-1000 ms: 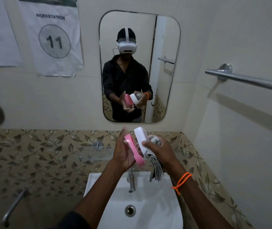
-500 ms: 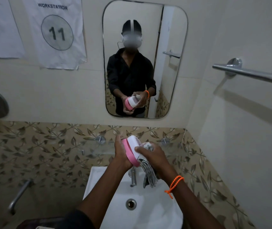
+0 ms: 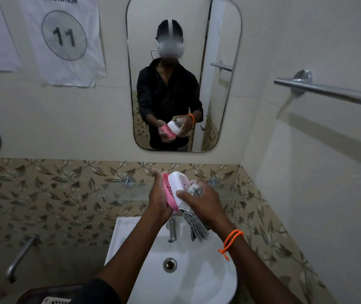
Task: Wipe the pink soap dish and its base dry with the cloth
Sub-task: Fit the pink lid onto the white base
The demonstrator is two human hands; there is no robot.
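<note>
**Both hands hold the soap dish and its base over the sink**

The left hand [image 3: 158, 199] is raised above the tap [image 3: 171, 229], palm turned inward toward the right, fingers pointing up and away. It cups the pink dish [image 3: 168, 194], which stands on edge against the palm; slots show in its face. The fingers curl round its far rim, though their tips are hidden behind the dish.

The white base [image 3: 178, 185] sits just right of the dish, also on edge and touching it, its hollow side turned toward the right hand [image 3: 205, 201]. That hand comes in from the lower right with the wrist bent down, its back facing the camera. Its thumb lies across the base's near edge, and the fingers are closed round a bunched grey cloth [image 3: 193, 218], pressed against the base. The rest of the cloth hangs down from under the palm, ending beside the tap.

An orange bead band [image 3: 230, 242] circles the right wrist. Both forearms reach forward over the white sink [image 3: 135, 244]. On the wall above, the mirror [image 3: 184, 73] reflects the same grip from the front: dish in one hand, base and cloth in the other.
</note>
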